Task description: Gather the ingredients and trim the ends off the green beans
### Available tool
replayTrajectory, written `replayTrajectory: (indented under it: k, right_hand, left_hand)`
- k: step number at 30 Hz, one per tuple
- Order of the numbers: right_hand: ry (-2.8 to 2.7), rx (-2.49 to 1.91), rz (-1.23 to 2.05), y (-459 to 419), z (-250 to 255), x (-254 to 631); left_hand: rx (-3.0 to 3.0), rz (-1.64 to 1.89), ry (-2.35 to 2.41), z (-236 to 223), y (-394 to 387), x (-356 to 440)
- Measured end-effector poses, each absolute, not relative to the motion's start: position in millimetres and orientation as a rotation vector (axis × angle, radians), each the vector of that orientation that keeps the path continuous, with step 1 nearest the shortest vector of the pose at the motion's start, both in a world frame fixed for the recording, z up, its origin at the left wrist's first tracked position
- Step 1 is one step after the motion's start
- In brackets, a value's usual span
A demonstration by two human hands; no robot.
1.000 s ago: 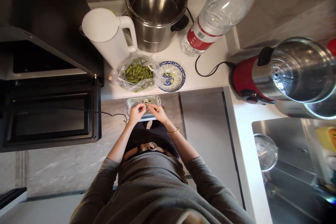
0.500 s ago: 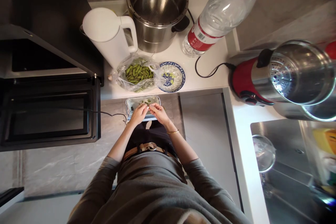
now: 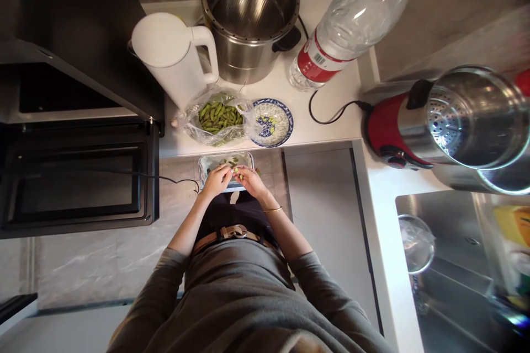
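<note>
Above a clear rectangular container [image 3: 202,161], my left hand [image 3: 217,181] and my right hand [image 3: 250,182] meet at the fingertips. The left thumb and forefinger pinch an edamame pod, mostly hidden by the fingers. Bright green edamame beans [image 3: 236,170] show at the curled fingers of my right hand. Several empty-looking pods lie in the container below. On the counter, a clear plastic bag [image 3: 191,124] holds many edamame pods [image 3: 219,116]. Beside it, a blue-rimmed patterned plate [image 3: 284,121] carries several shelled beans [image 3: 271,121].
Behind the bag stand a white jug [image 3: 165,49] and a steel pot [image 3: 248,60]. A large water bottle [image 3: 331,55] leans in view to their right. A red-and-steel cooker [image 3: 385,127] is near the sink [image 3: 451,248]. An open black oven door [image 3: 78,182] juts out at left.
My fingertips have parted slightly, and bright green beans now show in my right hand. The right hand has turned more palm-up. The things on the counter stay in place.
</note>
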State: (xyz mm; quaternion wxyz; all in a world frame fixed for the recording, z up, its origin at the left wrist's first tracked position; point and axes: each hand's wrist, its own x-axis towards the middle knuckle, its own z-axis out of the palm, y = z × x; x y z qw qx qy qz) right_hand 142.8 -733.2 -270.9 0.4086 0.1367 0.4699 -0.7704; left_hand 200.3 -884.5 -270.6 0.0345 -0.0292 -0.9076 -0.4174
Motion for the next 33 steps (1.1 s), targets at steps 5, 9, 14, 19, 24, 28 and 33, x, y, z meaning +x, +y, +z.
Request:
replayTrajectory:
  k: [5, 9, 14, 19, 24, 28, 33]
  right_hand:
    - [1.098, 0.478, -1.948, -731, -276, 136]
    - [1.086, 0.564, -2.057, -726, -271, 128]
    - [1.096, 0.576, -2.364, -710, -252, 93]
    - [1.376, 0.613, -2.431, -699, -248, 39]
    - [1.618, 0.593, -2.363, -704, -250, 24]
    - [1.625, 0.424, -2.519, -713, -234, 44]
    - [1.442, 0.380, -2.577, -736, -215, 69]
  left_hand:
    - [-0.036, -1.072, -2.893, -281, -892, 202]
    - [0.168, -0.803, -3.155, -293, -895, 198]
    - [0.300, -0.624, -3.502, -294, -891, 187]
    - [0.393, -0.825, -3.341, -279, -878, 169]
    - [0.256, -1.026, -3.176, -257, -870, 158]
    - [0.275, -1.036, -3.044, -230, -877, 146]
    - [0.572, -0.659, -2.844, -204, -899, 82]
